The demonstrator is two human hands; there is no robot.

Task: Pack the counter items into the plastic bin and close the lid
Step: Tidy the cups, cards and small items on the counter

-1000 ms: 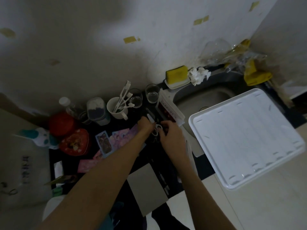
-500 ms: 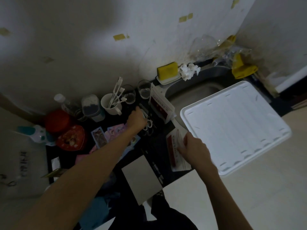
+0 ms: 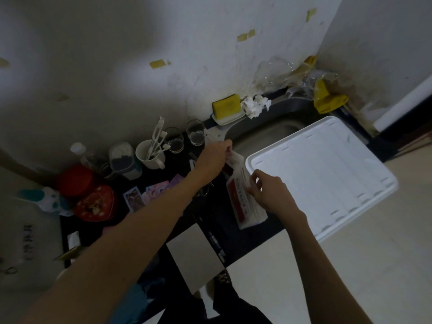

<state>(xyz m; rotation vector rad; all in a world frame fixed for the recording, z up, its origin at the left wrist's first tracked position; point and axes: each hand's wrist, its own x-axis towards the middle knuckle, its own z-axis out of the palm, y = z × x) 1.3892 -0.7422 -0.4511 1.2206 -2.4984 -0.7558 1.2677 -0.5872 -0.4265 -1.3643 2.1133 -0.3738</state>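
Left hand (image 3: 211, 157) now leaving scissors, pinching second red-white packet (image 3: 230, 160); right hand (image 3: 268, 195) gripping first packet (image 3: 245, 204) on counter (image 3: 257, 232). Packets being gathered; lid (image 3: 327, 174) unused.

Two bare forearms, no sleeves, left hand (image 3: 211, 157), right hand (image 3: 272, 195), dark trousers below

The lid (image 3: 322, 174) lay over the sink (image 3: 264, 132) at frame right — mug (image 3: 150, 154), glasses (image 3: 184, 136) and tins (image 3: 86, 192) stood at centre left.
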